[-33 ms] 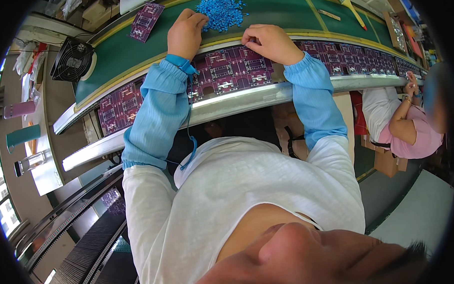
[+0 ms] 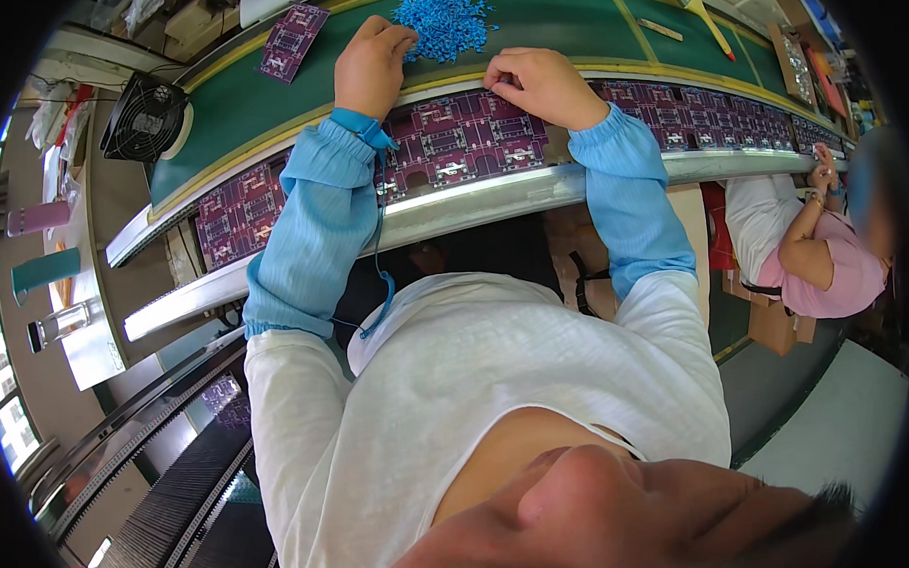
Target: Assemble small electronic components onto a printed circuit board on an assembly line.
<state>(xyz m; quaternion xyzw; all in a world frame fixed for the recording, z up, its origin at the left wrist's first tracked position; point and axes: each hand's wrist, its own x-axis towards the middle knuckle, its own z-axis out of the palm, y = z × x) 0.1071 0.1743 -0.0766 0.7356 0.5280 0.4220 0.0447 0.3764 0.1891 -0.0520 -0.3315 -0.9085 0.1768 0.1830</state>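
A pile of small blue components [image 2: 444, 26] lies on the green work surface. At its left edge is my left hand [image 2: 370, 69], thumb and fingers pinched together; whatever may be between them is hidden. A blue wrist strap with a cord circles that wrist. My right hand [image 2: 546, 85] bends over the upper edge of a purple circuit board [image 2: 460, 144], its fingers curled closed. Anything in those fingertips is too small to make out. The board sits in a row with others between two metal rails, in front of me.
A loose purple board [image 2: 293, 43] lies left of the pile. Farther right rest a brush [image 2: 700, 15] and a small wooden strip [image 2: 659, 28]. A black fan [image 2: 147, 122] stands at the left end. The metal rail [image 2: 492, 200] runs under my forearms. A co-worker [image 2: 818, 241] sits at right.
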